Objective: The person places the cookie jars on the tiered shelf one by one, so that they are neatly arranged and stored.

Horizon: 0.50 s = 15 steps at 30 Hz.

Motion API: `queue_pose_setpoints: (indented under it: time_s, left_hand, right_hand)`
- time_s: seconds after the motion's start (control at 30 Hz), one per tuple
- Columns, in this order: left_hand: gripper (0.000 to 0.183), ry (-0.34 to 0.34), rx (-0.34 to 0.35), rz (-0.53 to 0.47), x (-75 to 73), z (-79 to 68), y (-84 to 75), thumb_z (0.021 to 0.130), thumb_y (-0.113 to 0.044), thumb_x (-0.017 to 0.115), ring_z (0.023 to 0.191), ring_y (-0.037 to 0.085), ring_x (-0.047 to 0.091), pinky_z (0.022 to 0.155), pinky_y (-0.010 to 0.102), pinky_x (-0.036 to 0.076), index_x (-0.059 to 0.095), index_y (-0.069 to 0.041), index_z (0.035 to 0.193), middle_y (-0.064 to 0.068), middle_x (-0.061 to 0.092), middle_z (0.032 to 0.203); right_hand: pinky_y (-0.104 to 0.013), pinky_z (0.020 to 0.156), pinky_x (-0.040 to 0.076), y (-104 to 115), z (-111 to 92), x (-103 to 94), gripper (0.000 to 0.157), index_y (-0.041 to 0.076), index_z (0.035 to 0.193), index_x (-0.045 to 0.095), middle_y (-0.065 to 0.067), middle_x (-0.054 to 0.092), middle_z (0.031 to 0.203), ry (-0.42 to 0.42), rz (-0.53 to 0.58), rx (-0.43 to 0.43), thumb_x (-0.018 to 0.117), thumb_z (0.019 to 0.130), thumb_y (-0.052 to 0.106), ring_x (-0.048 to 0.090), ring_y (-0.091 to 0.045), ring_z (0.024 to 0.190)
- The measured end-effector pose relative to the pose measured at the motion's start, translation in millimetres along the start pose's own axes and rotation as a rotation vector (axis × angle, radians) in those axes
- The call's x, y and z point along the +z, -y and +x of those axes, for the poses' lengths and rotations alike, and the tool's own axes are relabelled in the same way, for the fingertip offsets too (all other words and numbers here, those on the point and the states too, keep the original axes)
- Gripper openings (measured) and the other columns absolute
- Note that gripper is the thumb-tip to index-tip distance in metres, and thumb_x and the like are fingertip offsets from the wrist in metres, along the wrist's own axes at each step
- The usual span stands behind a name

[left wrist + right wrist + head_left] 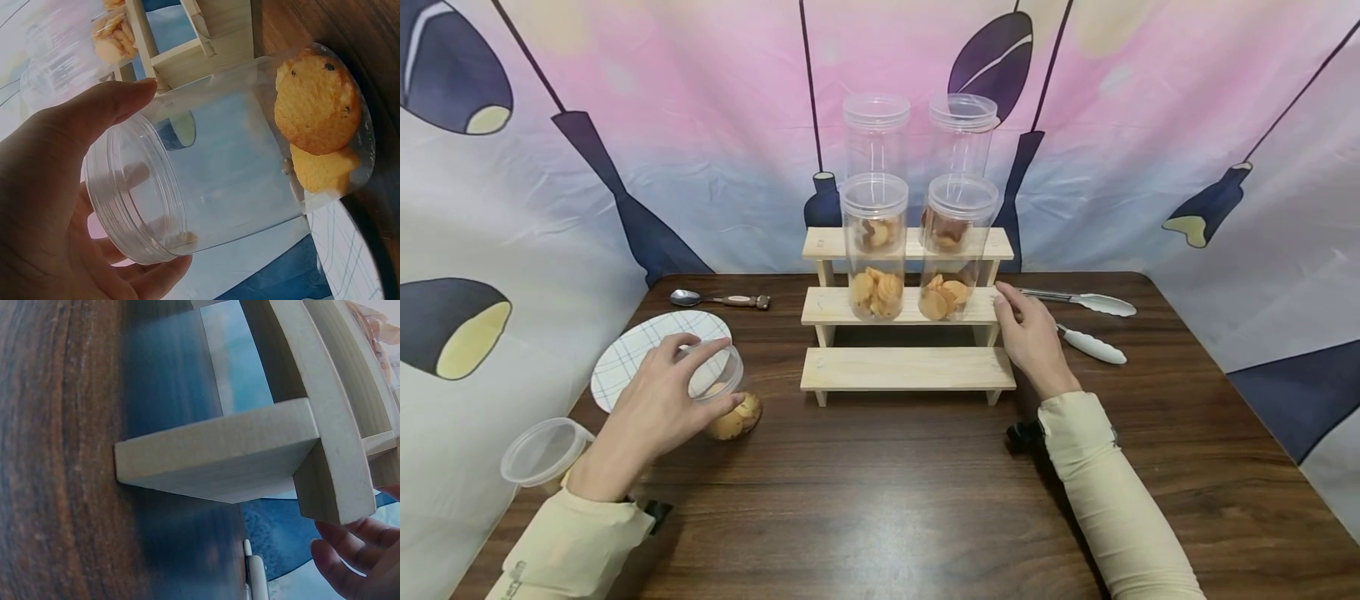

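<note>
My left hand (658, 396) holds a clear plastic jar (724, 377) by its lidded top, at the left of the table. In the left wrist view the thumb lies on one side of the ribbed lid (134, 187) and the fingers on the other. Round golden cookies (317, 103) with dark specks lie at the jar's bottom. My right hand (1030, 337) is at the right end of the three-step wooden rack (908, 369), fingertips touching the middle step's end. In the right wrist view its fingers (340, 575) are loosely bent past a shelf end.
Tall lidded jars of cookies (877, 250) stand on the rack's upper two steps. A checked plate (625, 354), a spoon (722, 300) and another clear tub (546, 454) are on the left. White-handled tongs (1093, 346) lie to the right.
</note>
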<state>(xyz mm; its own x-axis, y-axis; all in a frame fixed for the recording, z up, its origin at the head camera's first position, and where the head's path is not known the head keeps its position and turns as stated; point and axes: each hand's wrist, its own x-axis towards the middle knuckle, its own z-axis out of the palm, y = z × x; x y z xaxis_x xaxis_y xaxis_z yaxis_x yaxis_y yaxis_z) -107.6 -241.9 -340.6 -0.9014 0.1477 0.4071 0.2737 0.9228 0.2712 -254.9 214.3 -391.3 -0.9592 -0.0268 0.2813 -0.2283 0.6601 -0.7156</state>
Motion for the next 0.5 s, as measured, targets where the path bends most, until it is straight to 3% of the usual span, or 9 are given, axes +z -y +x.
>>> queue_pose_setpoints:
  time_s: [0.23,0.5]
  left_hand:
    - [0.067,-0.019,0.024,-0.009,-3.5,4.0,-5.8,0.071,-0.029,0.088,0.103,0.047,0.053,0.078,0.06,0.044,0.064,-0.013,0.131,0.026,0.051,0.124]
    - [0.066,-0.003,0.061,-0.005,-7.6,12.1,-20.9,0.073,-0.034,0.087,0.102,0.042,0.054,0.069,0.055,0.046,0.064,-0.017,0.132,0.021,0.053,0.124]
  right_hand:
    - [-0.055,0.095,0.045,0.4,1.3,0.2,0.055,0.021,0.152,0.045,-0.018,0.056,0.128,-0.004,0.0,-0.008,0.036,0.105,0.05,0.054,-0.035,0.116]
    - [-0.054,0.094,0.044,-0.8,0.6,0.6,0.055,0.021,0.151,0.046,-0.017,0.057,0.126,-0.01,-0.006,-0.012,0.036,0.105,0.05,0.054,-0.034,0.113]
